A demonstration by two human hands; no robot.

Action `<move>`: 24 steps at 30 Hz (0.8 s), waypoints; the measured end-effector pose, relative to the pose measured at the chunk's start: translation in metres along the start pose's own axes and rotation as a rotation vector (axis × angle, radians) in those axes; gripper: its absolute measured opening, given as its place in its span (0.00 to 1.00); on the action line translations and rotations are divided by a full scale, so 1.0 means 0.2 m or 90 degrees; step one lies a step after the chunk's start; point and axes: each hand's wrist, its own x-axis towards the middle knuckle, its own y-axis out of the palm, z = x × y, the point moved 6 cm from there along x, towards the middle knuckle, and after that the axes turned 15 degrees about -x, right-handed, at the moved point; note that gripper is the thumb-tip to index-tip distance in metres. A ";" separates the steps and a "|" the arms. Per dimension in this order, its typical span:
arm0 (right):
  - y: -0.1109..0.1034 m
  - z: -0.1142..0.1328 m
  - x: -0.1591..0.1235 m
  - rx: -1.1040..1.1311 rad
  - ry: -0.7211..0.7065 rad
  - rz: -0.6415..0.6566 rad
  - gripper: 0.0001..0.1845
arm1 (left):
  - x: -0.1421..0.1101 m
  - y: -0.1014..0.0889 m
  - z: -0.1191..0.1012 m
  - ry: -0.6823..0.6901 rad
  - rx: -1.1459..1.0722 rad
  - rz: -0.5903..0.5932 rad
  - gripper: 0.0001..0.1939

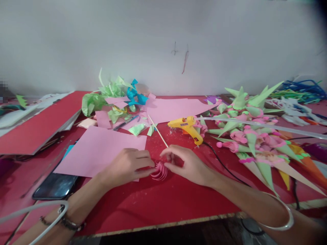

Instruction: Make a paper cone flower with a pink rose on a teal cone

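Observation:
A small curled piece of pink paper cut into strips is between my two hands, low over the red tabletop. My left hand pinches its left edge between thumb and fingers. On the other side, my right hand curves round, its thumb and fingertips at the paper's right edge. A thin wooden stick slants back from just behind my right fingers; whether they touch it is unclear. The yellow glue gun lies on its side beyond my right hand.
Pink paper sheets lie left and behind, one overlapping a dark phone. Finished-looking green and pink paper cones are heaped at right. Green crumpled paper sits at the back. A black cord runs right. The table's front edge is near.

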 end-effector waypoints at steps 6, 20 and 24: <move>0.01 0.01 0.01 -0.029 -0.034 0.005 0.05 | 0.00 -0.01 -0.01 0.002 -0.016 -0.007 0.08; 0.01 0.02 0.00 -0.085 -0.021 -0.041 0.03 | 0.00 -0.01 -0.01 0.025 -0.031 -0.019 0.05; 0.01 0.03 0.00 -0.097 -0.041 -0.039 0.04 | 0.00 -0.01 -0.01 0.017 -0.025 -0.011 0.06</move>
